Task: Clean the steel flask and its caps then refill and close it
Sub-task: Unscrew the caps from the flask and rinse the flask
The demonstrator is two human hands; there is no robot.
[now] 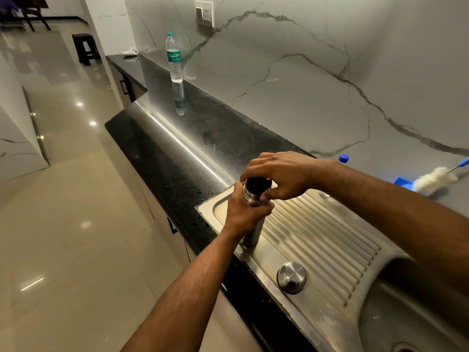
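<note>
The steel flask [255,231] stands upright on the ridged steel drainboard [322,232] of the sink. My left hand [245,213] grips the flask's upper body. My right hand [278,174] curls over the top, its fingers round the black inner cap [257,185] sitting in the flask's mouth. The domed steel outer cap [291,276] lies apart on the drainboard, nearer to me than the flask.
A plastic water bottle [174,58] stands far back on the black counter [177,153]. A white fluffy bottle brush with a blue handle [435,180] and a blue-capped bottle [343,158] lie by the wall. The sink basin [406,323] opens at lower right.
</note>
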